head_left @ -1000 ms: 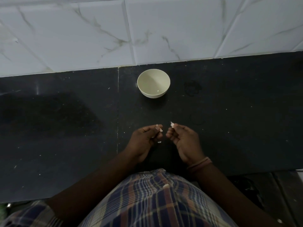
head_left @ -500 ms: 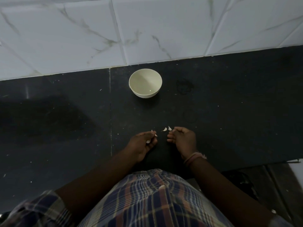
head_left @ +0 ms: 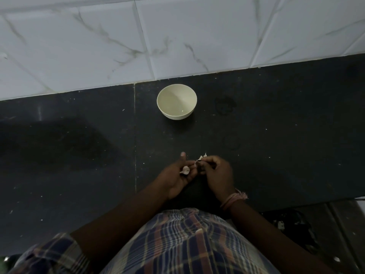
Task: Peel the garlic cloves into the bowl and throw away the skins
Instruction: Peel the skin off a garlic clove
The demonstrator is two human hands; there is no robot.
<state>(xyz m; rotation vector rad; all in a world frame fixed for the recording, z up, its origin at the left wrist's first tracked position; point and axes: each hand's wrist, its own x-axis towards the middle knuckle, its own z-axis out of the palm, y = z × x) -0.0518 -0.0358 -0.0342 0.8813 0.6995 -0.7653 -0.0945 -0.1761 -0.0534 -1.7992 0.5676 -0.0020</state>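
Observation:
A cream bowl (head_left: 176,101) stands on the black counter (head_left: 276,135) near the tiled wall; its inside looks bare apart from a tiny speck. My left hand (head_left: 175,178) lies palm up in front of me, thumb raised, with a pale garlic clove (head_left: 185,170) resting on its fingers. My right hand (head_left: 217,173) is right beside it, fingers curled, pinching a thin strip of garlic skin (head_left: 200,158) that sticks up from its fingertips. Both hands hover low over the counter, well in front of the bowl.
A white marble-patterned tile wall (head_left: 177,36) backs the counter. A seam (head_left: 135,135) runs through the counter left of the hands. Small white flecks dot the dark surface. Past the counter's front edge at lower right, a dark floor area (head_left: 296,224) holds some debris.
My hands have come together. The left hand has turned palm up with the clove showing on it, and the right hand now pinches skin close against it.

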